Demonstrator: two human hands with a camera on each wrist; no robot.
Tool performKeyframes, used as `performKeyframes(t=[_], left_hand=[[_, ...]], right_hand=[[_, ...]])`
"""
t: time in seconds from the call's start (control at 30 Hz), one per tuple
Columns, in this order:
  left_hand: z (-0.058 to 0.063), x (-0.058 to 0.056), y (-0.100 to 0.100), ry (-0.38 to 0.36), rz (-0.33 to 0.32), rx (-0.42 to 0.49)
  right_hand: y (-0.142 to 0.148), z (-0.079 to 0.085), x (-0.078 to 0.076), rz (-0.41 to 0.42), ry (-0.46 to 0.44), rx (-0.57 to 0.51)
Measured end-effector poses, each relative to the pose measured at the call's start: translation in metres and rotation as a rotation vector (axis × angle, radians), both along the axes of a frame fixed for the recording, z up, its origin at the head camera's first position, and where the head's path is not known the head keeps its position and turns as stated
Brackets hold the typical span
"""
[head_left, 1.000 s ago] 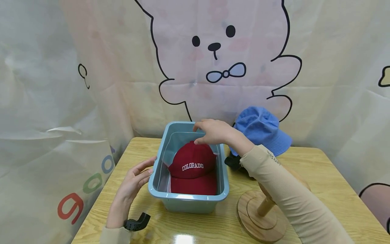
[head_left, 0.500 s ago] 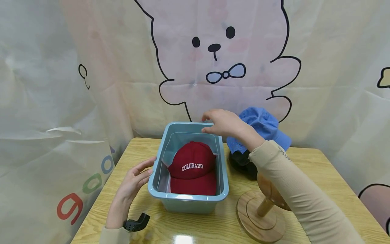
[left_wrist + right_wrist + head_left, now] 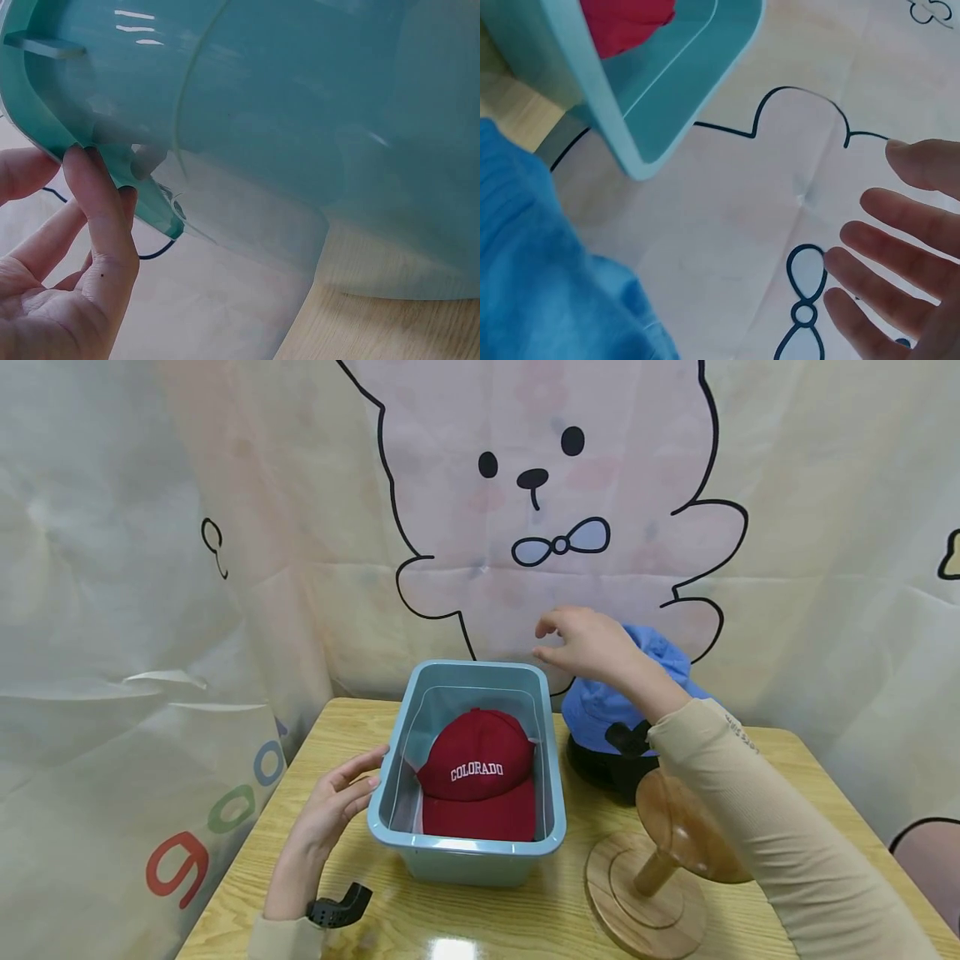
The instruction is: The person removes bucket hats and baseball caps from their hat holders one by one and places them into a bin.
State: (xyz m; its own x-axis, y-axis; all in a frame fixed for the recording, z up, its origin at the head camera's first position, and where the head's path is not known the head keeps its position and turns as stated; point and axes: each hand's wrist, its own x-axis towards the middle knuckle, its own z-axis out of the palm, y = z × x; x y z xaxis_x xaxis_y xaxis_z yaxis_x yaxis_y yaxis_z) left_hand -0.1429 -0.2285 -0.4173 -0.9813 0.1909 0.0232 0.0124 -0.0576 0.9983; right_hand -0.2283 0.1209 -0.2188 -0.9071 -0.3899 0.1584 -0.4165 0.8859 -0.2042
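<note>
A maroon baseball cap (image 3: 477, 768) lettered COLORADO lies inside a light-blue plastic bin (image 3: 469, 858), its brim facing the near side. At the bin's left side, my left hand (image 3: 330, 802) touches the rim with its fingertips. In the left wrist view, the fingers (image 3: 101, 217) reach up under the rim's lip. My right hand (image 3: 592, 643) is raised behind and right of the bin, holding nothing, fingers loosely bent and apart. It overlaps a blue cap (image 3: 600, 714), which rests over a black cap (image 3: 611, 777) and is partly hidden by my arm.
A wooden hat stand (image 3: 647, 893) with a round head (image 3: 682, 827) stands at the right front, partly behind my right forearm. All of it sits on a wooden table (image 3: 525, 927). A curtain (image 3: 480, 610) with a cartoon bear hangs close behind the table.
My right hand has moved from over the bin, up and to the right, to in front of the blue cap. The bin, the maroon cap and my left hand keep their places.
</note>
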Motion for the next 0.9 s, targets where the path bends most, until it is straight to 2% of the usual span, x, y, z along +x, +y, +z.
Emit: performKeyframes(t=[0.7, 0.9], left_hand=[[0.002, 0.001, 0.002, -0.012, 0.007, -0.01], [0.002, 0.001, 0.001, -0.003, 0.008, -0.013]], right_hand=[[0.061, -0.008, -0.004, -0.063, 0.051, -0.009], [0.074, -0.013, -0.005, -0.08, 0.095, -0.026]])
